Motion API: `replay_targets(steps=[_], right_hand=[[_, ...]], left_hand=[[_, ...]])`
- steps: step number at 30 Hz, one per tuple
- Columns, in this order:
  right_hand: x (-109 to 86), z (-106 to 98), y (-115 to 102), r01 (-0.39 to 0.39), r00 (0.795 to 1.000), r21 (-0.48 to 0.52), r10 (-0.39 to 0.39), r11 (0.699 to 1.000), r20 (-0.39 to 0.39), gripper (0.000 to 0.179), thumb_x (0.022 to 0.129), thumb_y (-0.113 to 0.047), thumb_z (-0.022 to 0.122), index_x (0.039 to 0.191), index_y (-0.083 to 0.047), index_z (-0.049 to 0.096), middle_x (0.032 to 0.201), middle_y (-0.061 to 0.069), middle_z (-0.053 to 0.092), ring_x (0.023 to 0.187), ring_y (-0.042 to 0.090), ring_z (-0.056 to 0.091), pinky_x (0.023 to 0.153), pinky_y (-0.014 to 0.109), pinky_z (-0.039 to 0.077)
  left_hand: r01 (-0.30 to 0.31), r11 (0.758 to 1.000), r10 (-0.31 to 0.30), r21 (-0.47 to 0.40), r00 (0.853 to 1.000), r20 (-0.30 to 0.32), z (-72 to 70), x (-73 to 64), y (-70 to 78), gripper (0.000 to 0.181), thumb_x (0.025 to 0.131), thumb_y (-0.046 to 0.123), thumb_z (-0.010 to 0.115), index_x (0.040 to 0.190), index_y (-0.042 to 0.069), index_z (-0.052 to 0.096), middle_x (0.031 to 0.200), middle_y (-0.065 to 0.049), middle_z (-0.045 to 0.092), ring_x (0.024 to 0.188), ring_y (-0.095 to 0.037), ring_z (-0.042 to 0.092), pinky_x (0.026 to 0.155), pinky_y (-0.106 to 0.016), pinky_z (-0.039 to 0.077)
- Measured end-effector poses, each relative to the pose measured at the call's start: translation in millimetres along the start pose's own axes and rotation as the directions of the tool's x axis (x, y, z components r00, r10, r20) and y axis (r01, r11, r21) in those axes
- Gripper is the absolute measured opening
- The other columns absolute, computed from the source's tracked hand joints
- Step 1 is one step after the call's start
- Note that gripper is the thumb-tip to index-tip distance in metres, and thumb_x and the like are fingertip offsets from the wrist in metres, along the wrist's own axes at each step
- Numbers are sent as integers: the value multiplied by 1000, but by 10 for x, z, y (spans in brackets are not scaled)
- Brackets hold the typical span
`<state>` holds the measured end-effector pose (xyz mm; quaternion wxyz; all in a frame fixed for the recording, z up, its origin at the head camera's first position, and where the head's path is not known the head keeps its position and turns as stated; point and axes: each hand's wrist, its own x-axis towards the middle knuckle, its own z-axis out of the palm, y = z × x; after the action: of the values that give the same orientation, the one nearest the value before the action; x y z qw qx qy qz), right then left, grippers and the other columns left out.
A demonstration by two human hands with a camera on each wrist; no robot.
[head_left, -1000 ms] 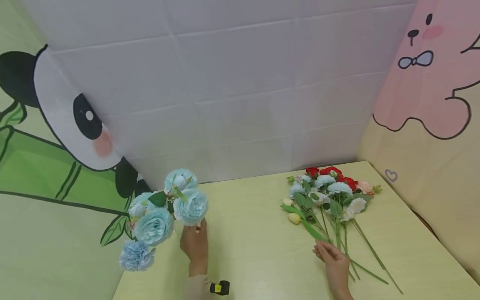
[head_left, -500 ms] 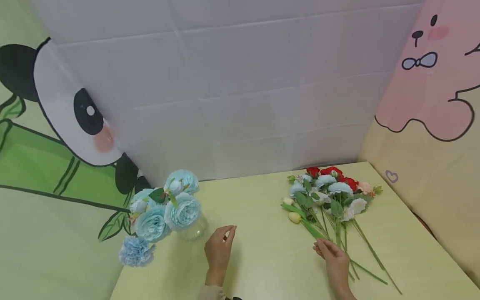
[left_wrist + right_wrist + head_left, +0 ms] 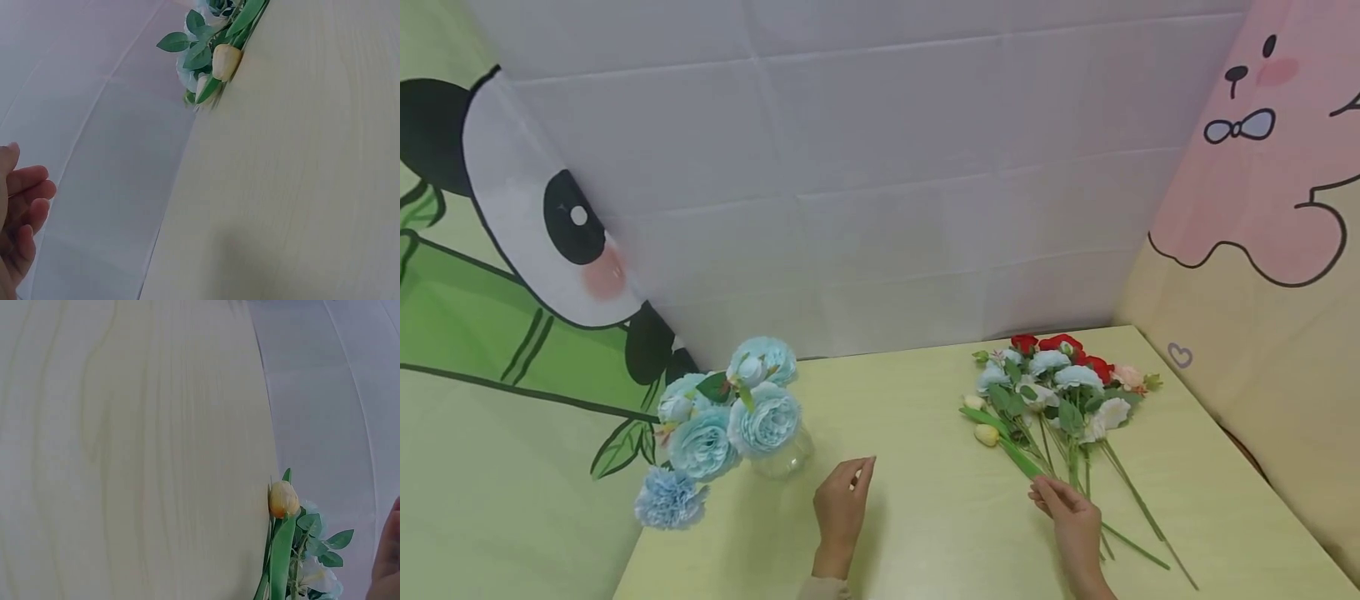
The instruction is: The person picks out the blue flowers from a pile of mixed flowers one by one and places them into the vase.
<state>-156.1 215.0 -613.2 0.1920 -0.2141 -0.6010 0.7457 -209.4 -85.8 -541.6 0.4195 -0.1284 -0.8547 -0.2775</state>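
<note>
In the head view my left hand (image 3: 841, 508) is in front of the glass vase (image 3: 786, 458), apart from it. Its fingers are loosely curled with nothing between them, as the left wrist view also shows. Light blue artificial flowers (image 3: 703, 446) lean left out of the vase and hide most of it. My right hand (image 3: 1075, 525) is at the stems of the artificial flowers lying on the right, fingers loosely bent near a yellow tulip (image 3: 987, 435). Whether its fingertips touch the green leaf there is hard to tell. The right wrist view catches only that hand's edge.
Red roses (image 3: 1063, 344), pale blue blooms (image 3: 1078, 377) and white flowers (image 3: 1108, 414) lie at the back right of the pale wooden table (image 3: 910, 417), long stems towards the front. A white cloth wall (image 3: 880, 208) stands behind; printed cloths hang at both sides.
My left hand has let go at the vase and drawn back right, towards the front. The flower heads in the vase shifted slightly. My right hand stays about where it was.
</note>
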Motion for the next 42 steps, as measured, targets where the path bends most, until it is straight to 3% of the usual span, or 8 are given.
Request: replay_targets(steps=[7, 15, 20, 25, 30, 33, 36, 42], right_hand=[[-152, -81, -453, -87, 992, -112, 96, 990, 81, 45, 80, -27, 71, 109, 7, 62, 79, -6, 71, 71, 4, 67, 69, 17, 54], [-65, -253, -642, -174, 981, -287, 191, 942, 32, 32, 85, -22, 66, 110, -1, 65, 78, -9, 71, 71, 2, 65, 70, 18, 54], [88, -341, -768, -120, 977, -471, 188, 874, 101, 43, 89, -27, 60, 118, 5, 58, 89, -7, 70, 75, -3, 63, 77, 24, 54], [279, -450, -853, -81, 968, -590, 204, 803, 145, 50, 88, -33, 60, 120, 6, 56, 96, 3, 70, 79, 5, 64, 82, 36, 52], [405, -486, -849, -80, 953, -604, 238, 793, 186, 50, 88, -29, 61, 119, 10, 55, 106, 17, 66, 76, 6, 63, 79, 36, 53], [437, -456, -840, -63, 942, -641, 258, 765, 216, 46, 87, -29, 62, 113, 10, 60, 102, 17, 67, 76, 8, 62, 76, 35, 54], [466, -432, -803, -36, 939, -685, 259, 728, 226, 41, 85, -27, 63, 105, 8, 64, 85, 11, 70, 71, 12, 62, 69, 34, 53], [487, -452, -732, -18, 955, -715, 224, 699, 195, 31, 83, -20, 64, 95, 9, 68, 68, 5, 70, 61, 9, 59, 58, 26, 48]], left_hand=[[3, 1000, -3, -19, 1000, 24, -89, -126, -30, 7, 74, 10, 71, 69, 14, 69, 63, 7, 65, 51, 2, 47, 47, -12, 37], [101, 995, -100, -13, 992, 78, -203, -316, -41, 10, 77, 10, 70, 69, 16, 70, 64, 8, 66, 51, 6, 46, 47, -11, 36], [142, 990, -141, -13, 987, 81, -243, -394, -60, 10, 77, 11, 70, 69, 17, 70, 66, 8, 68, 52, 2, 53, 49, -13, 40], [176, 984, -175, -1, 981, 78, -293, -425, -79, 10, 77, 12, 70, 70, 19, 70, 68, 8, 69, 57, -5, 62, 52, -16, 43], [234, 971, -238, 48, 965, 108, -352, -515, -88, 10, 79, 16, 69, 70, 20, 70, 69, 8, 69, 62, -11, 65, 54, -18, 45], [257, 965, -262, 52, 958, 113, -373, -589, -104, 11, 80, 15, 69, 70, 20, 70, 69, 8, 69, 61, -11, 65, 53, -17, 45], [266, 962, -272, 58, 955, 119, -381, -632, -106, 11, 80, 16, 68, 70, 21, 70, 69, 8, 69, 60, -9, 63, 52, -16, 43], [255, 964, -263, 68, 953, 149, -392, -669, -71, 12, 80, 16, 67, 69, 20, 70, 67, 8, 68, 56, -5, 60, 50, -15, 41]])
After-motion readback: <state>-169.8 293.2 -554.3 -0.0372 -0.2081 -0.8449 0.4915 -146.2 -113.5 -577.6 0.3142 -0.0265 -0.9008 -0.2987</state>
